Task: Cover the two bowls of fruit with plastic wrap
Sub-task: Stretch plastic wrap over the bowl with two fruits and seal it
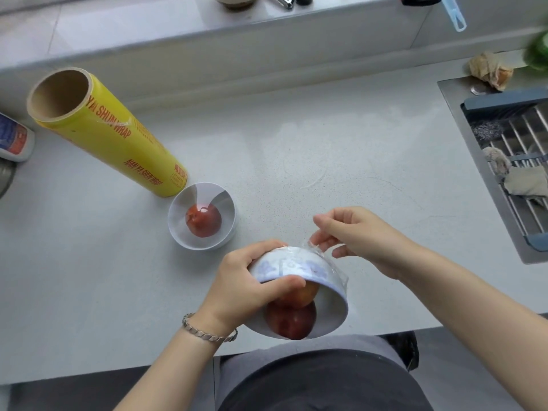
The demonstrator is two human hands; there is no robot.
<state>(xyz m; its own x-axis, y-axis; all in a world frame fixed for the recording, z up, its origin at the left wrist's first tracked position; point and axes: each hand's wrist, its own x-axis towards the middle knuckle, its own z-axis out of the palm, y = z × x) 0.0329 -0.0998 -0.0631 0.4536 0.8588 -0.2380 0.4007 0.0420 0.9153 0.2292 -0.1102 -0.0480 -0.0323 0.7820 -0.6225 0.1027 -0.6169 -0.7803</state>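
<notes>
A white bowl [326, 292] with blue patterns is tipped toward me near the counter's front edge, two red fruits [292, 317] showing through plastic wrap [318, 247] stretched over it. My left hand [246, 286] grips the bowl's left side, thumb on its rim. My right hand [355, 235] pinches the wrap's loose edge against the bowl's underside. A second white bowl [178, 221] with one red fruit [203, 220] stands upright to the left, wrap over its top. The yellow wrap roll [109, 134] stands behind it.
A sink [504, 173] with a drain rack and cloths lies at the right. A crumpled paper [490, 71] sits near its far corner. A white bottle [14, 137] lies at the left edge. A raised ledge [207, 48] runs along the back.
</notes>
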